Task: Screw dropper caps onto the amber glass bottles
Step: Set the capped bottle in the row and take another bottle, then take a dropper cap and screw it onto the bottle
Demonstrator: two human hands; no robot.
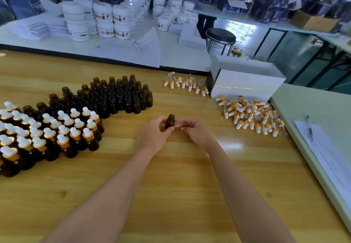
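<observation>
Gripping uncapped amber bottle (170, 121) in left hand (153, 136) over table (171, 185); curling right hand (195, 130) beside it, grasp too blurred to tell. Standing left, capped bottles (57, 130), open bottles (117, 96); lying right, dropper caps (250, 115).

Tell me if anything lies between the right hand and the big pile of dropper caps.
Nothing visible does: only table surface separates the right hand from the cap pile to its right. The left hand holds the uncapped bottle.
</observation>
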